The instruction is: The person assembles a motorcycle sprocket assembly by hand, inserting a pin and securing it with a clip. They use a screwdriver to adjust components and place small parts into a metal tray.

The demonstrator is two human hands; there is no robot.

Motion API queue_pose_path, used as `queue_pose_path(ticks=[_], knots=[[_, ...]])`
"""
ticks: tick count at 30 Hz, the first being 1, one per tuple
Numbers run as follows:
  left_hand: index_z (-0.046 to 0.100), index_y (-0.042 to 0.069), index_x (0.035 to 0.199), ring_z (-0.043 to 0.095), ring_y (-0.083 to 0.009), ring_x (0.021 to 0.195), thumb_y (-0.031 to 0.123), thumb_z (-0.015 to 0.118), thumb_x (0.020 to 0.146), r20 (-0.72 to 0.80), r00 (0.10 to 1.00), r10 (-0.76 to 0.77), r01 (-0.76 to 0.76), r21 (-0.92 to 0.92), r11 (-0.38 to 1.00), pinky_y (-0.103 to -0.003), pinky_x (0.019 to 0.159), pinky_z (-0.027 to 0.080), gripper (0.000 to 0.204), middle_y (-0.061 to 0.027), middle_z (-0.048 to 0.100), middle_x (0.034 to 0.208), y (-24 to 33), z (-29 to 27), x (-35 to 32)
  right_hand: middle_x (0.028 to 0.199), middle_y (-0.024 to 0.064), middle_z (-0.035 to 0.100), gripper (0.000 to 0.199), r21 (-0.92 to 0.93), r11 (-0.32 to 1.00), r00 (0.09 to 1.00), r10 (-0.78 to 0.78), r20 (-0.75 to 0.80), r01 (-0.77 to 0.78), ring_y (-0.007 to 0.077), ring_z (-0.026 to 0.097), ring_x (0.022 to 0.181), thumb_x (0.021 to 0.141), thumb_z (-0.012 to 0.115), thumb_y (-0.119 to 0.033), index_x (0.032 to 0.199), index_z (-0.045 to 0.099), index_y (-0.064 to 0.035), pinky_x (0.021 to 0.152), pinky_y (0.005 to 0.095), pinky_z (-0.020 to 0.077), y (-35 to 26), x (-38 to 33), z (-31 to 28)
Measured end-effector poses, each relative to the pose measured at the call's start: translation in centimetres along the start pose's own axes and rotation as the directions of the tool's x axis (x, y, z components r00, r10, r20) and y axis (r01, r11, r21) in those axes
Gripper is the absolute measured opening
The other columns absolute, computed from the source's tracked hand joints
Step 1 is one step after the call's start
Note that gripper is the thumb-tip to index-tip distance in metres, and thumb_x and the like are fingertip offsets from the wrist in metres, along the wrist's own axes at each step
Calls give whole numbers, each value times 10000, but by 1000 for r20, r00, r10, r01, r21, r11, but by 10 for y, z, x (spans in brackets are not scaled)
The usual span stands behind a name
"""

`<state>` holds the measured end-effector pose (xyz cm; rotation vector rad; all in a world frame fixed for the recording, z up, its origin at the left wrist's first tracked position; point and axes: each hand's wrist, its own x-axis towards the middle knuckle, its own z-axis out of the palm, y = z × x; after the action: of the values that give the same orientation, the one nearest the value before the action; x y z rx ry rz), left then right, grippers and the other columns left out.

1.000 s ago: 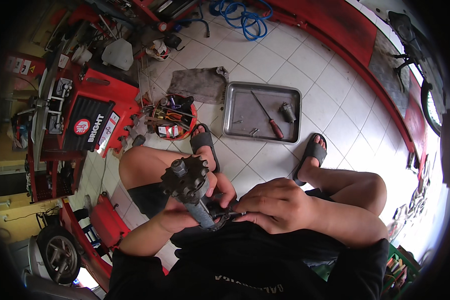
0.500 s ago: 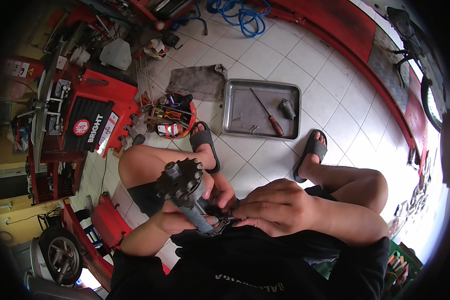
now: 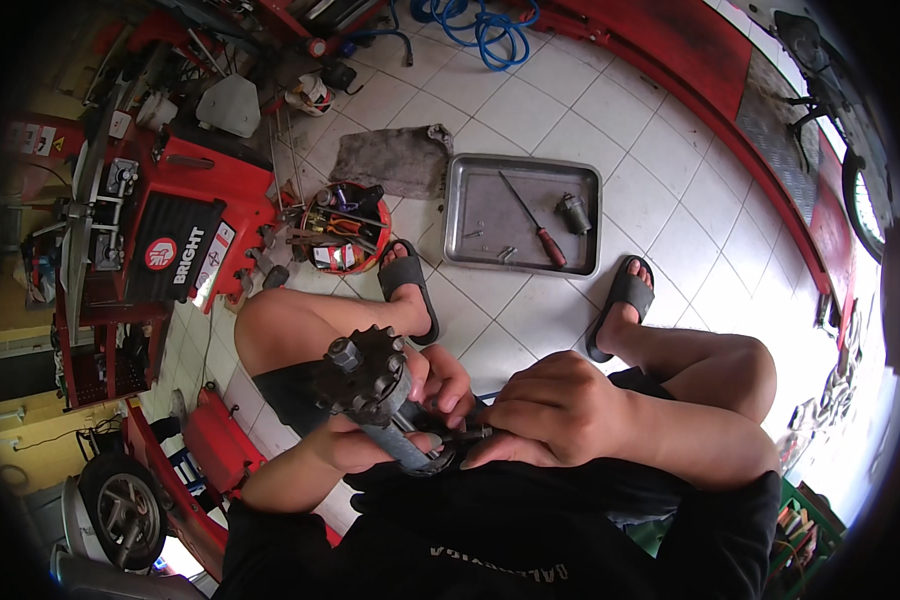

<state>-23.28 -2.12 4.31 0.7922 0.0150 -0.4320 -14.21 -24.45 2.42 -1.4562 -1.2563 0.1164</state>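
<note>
My left hand is wrapped round a grey metal part with a toothed sprocket at its upper end. A hex bolt head stands out from the sprocket's middle, and a grey rod-like body runs down toward my lap. Close by the lower end, my right hand is closed, thumb and fingers pinched together. A small metallic piece shows at its fingertips, too small and too covered to name. My fingers hide much of the part's lower end.
On the tiled floor lies a metal tray with a red-handled screwdriver, a small grey cylinder and several small bolts. Left of it are a grey rag and a red tool bowl. A red machine stands left; blue hose lies beyond.
My right hand has shifted slightly, its fingers more curled and the thumb lower. The sprocket part has tilted a little in my left hand.
</note>
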Motion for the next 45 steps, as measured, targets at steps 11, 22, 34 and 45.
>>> queue_pose_path(ticks=[11,22,34,45], knots=[[387,162,1187,465,-206,1105,56,721,836,161,987,-22,40,-111,993,-374,982,398,496,-118,420,1174,6,-4,-3,713,82,642,235,187,971,989,148,16,-148,268,644,585,876,797,-240,846,698,-29,502,384,495,-2,-4,9],[382,150,1248,464,-200,1075,176,741,827,172,985,13,7,-116,993,-359,966,395,554,-148,445,1161,2,3,-12,749,95,680,269,169,984,998,57,-6,-56,261,678,608,864,816,-256,917,709,-15,506,355,524,-8,-1,7],[497,88,1064,504,-156,838,281,645,885,333,930,-152,29,347,937,-333,788,448,302,-76,539,907,35,0,8,712,55,594,284,19,994,988,-106,-115,109,220,622,567,852,816,-266,917,680,-25,479,332,496,-10,-1,10],[457,109,1055,499,-189,757,294,692,749,240,961,140,-229,399,888,-346,695,534,428,-60,497,808,32,-13,37,814,117,718,292,294,923,968,248,35,-247,261,711,714,851,837,-249,975,726,-9,624,347,550,25,-4,-14]])
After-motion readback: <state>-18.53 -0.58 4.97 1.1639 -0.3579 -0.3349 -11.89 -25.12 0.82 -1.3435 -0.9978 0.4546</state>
